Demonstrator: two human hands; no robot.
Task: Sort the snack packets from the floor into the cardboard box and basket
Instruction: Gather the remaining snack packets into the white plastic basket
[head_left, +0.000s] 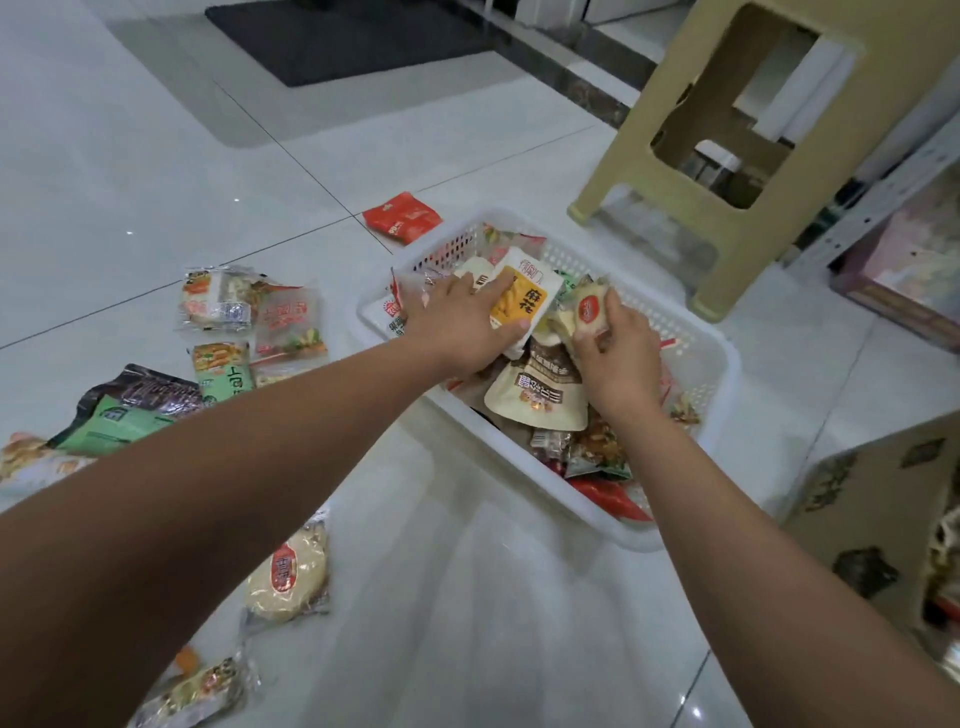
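A white plastic basket (691, 332) sits on the tiled floor, filled with several snack packets. My left hand (457, 322) reaches into it and grips a white and yellow packet (524, 299). My right hand (618, 353) holds a clear-wrapped pastry with a red round label (584, 309) over the basket's middle. A beige pouch (540, 395) lies in the basket below both hands. More packets lie on the floor to the left (254, 312), one red packet (402, 217) beyond the basket, and a wrapped pastry (288, 577) near me. The cardboard box (878, 525) stands at the right edge.
A beige plastic stool (727, 156) stands behind the basket. A metal shelf with boxes (904, 270) is at the far right. A dark mat (337, 36) lies at the top. A green and black bag (130, 405) rests by my left forearm.
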